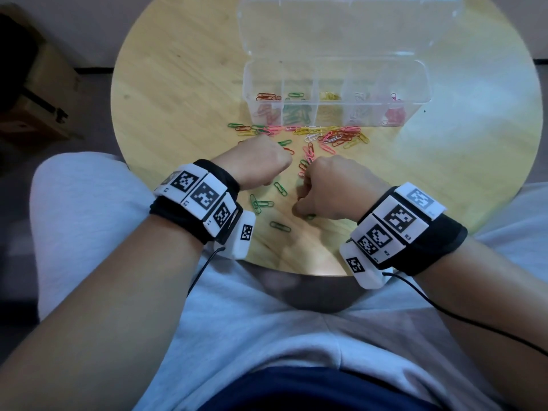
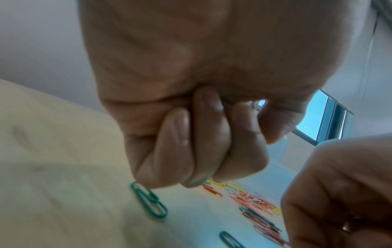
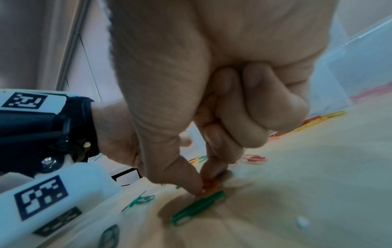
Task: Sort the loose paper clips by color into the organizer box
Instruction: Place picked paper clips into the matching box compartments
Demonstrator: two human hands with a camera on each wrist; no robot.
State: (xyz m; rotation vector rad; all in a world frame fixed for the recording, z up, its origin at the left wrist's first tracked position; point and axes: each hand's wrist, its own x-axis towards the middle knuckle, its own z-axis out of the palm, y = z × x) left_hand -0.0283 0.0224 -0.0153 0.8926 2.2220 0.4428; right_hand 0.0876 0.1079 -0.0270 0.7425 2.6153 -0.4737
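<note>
On the round wooden table (image 1: 166, 93), seen from the head view, a clear organizer box (image 1: 336, 96) stands open with five compartments in a row: red, green, yellow, white and pink clips from left to right. A heap of loose paper clips (image 1: 323, 134) lies just in front of its near wall, too tangled to count. Nearer the table's edge about five green clips (image 1: 280, 188) lie apart, each pointing a different way. The left hand (image 1: 256, 161) is curled into a fist above the table. The right hand (image 1: 332, 189) is curled too, fingertips down on the wood.

From the left wrist, the left hand's fingers (image 2: 203, 139) are folded tight into the palm; whether they enclose anything cannot be told. One green clip (image 2: 149, 202) lies flat below them, long axis running diagonally.

From the right wrist, the right hand's thumb and forefinger (image 3: 214, 161) pinch together at a small orange clip (image 3: 211, 183) on the tabletop. A green clip (image 3: 198, 206) lies flat just beside the thumb tip, long axis diagonal.
</note>
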